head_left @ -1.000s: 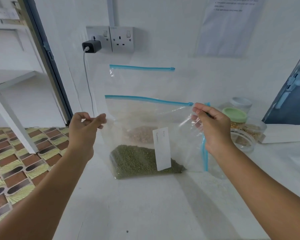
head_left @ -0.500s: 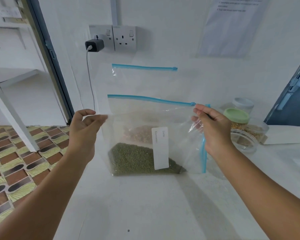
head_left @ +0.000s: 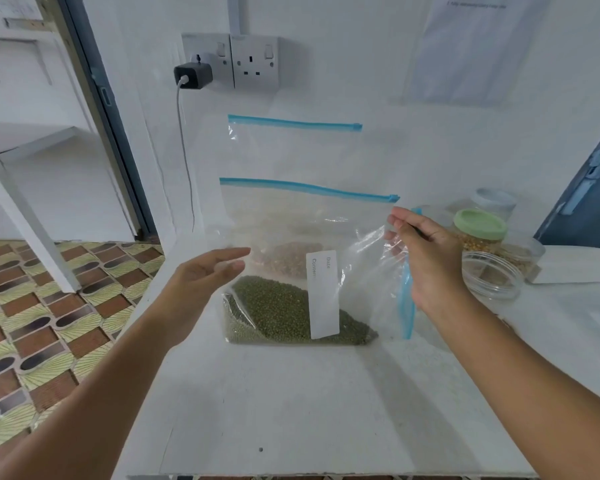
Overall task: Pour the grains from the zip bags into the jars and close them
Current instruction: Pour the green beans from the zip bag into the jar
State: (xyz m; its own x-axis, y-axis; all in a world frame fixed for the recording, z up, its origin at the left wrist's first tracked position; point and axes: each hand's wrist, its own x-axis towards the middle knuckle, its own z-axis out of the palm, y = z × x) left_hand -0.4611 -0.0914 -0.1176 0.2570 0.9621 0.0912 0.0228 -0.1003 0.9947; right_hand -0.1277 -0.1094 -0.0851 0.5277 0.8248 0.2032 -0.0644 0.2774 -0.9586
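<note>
Our right hand (head_left: pixel 426 258) pinches the upper corner of a zip bag of green grains (head_left: pixel 291 306) standing at the table's (head_left: pixel 291 410) centre. Our left hand (head_left: pixel 201 282), fingers straight and apart from it, hovers at nine o'clock. Jars (head_left: pixel 489 265) sit at three o'clock.
</note>
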